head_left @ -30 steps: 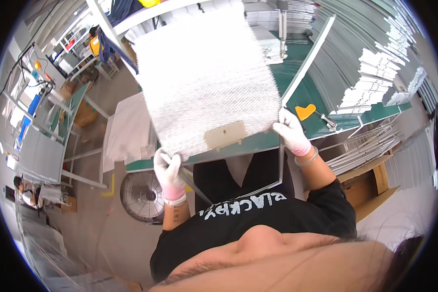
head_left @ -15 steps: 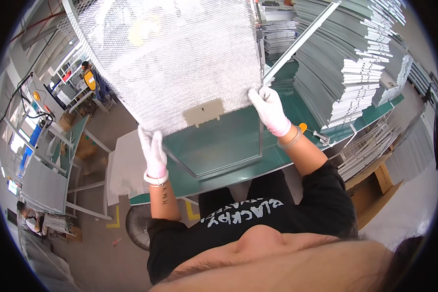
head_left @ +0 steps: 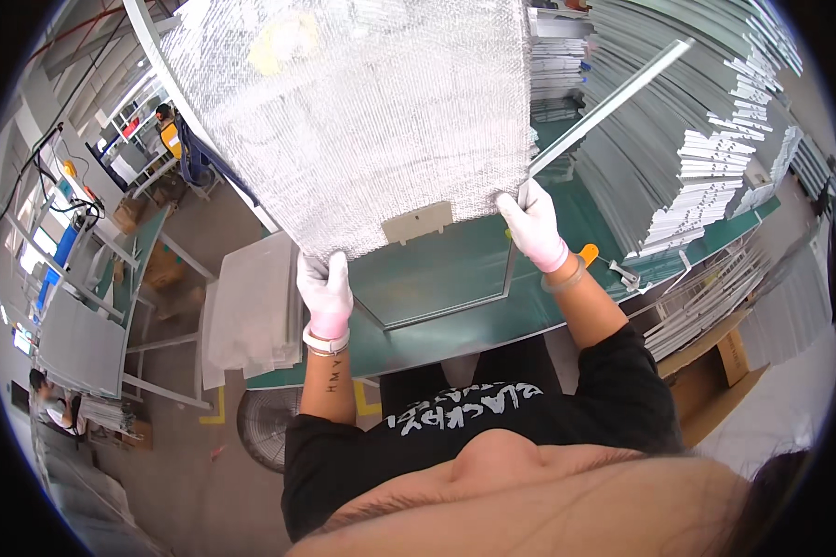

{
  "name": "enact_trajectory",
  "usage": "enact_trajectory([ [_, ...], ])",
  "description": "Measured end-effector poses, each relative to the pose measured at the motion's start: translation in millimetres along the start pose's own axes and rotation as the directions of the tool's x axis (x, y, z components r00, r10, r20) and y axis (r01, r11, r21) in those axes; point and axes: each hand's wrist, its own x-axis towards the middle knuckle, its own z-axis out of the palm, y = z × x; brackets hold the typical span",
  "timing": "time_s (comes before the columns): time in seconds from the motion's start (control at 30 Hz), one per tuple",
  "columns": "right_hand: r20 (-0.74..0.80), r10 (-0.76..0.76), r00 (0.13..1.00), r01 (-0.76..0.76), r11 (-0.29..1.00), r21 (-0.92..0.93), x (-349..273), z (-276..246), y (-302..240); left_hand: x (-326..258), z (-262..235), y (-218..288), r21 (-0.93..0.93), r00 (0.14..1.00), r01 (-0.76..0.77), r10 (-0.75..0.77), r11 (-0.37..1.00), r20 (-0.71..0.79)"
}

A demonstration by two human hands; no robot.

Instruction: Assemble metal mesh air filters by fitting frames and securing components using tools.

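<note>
A large silvery mesh sheet [head_left: 372,121], wrinkled and shiny, is held up over the green table [head_left: 344,348]. White gloves with pink cuffs cover both my hands. My left hand [head_left: 326,292] is closed on the sheet's near left corner, thumb and fingers pinching it. At the near right corner, my right hand [head_left: 533,226] grips the sheet's edge. A pale metal rail [head_left: 613,110] slants away beside the right hand; whether that hand touches it, I cannot tell. A beige plate [head_left: 418,224] shows at the sheet's near edge. Under it a thin metal frame [head_left: 446,316] lies on the table.
Tall stacks of grey panels [head_left: 641,139] stand at the right. An orange-handled tool [head_left: 588,253] lies near the right forearm. Flat grey sheets [head_left: 251,311] are piled at the left. A floor fan [head_left: 262,432] stands below the table; other people work far left.
Both hands and the mesh sheet have shifted to the right. The pale rail has swung further right too. Both hands keep their hold.
</note>
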Motion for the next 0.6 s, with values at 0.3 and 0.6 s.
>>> enact_trajectory([
  [0.3, 0.23, 0.432, 0.872, -0.334, 0.869, -0.364, -69.2, -46.3, 65.8, -80.7, -59.9, -64.4, 0.313, 0.823, 0.453, -0.527, 0.835, 0.214],
  [0.6, 0.053, 0.272, 0.961, -0.24, 0.912, -0.334, 11.8, -26.3, -8.5, 22.1, -17.8, 13.5, 0.077, 0.957, 0.229, -0.239, 0.97, 0.166],
])
